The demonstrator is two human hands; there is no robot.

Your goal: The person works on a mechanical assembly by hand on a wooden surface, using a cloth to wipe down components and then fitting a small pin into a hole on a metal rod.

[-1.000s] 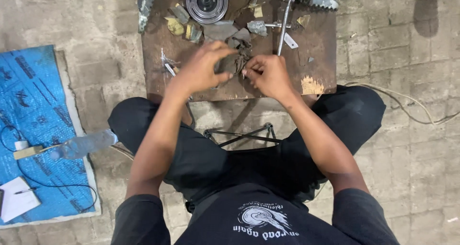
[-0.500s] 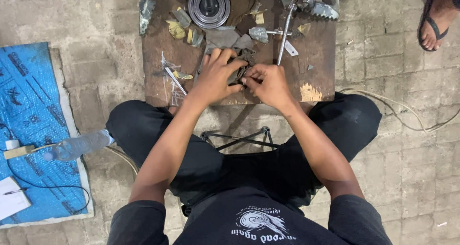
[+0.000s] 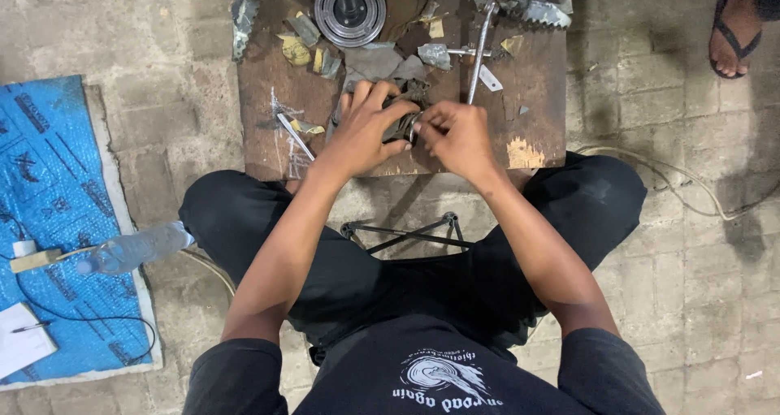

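Observation:
I sit over a low brown wooden board (image 3: 268, 90). My left hand (image 3: 366, 131) and my right hand (image 3: 459, 139) meet near its front edge, both closed around a small dark metal part (image 3: 404, 125). The fingers hide most of that part. Beyond the hands stands a round metal pulley disc (image 3: 349, 13) with a dark shaft. A long metal rod (image 3: 479, 54) lies just behind my right hand. Torn gasket scraps (image 3: 296, 49) are scattered on the board.
A blue plastic sheet (image 3: 57, 179) lies on the brick floor at left, with a clear plastic bottle (image 3: 134, 248), a white plug and a notepad. A white cable (image 3: 691, 188) runs at right. Another person's sandalled foot (image 3: 735, 29) stands at top right. A toothed metal piece (image 3: 540, 10) rests at the board's far end.
The view has shifted; another person's foot has come into sight at top right. My hands have drawn closer together on the small part.

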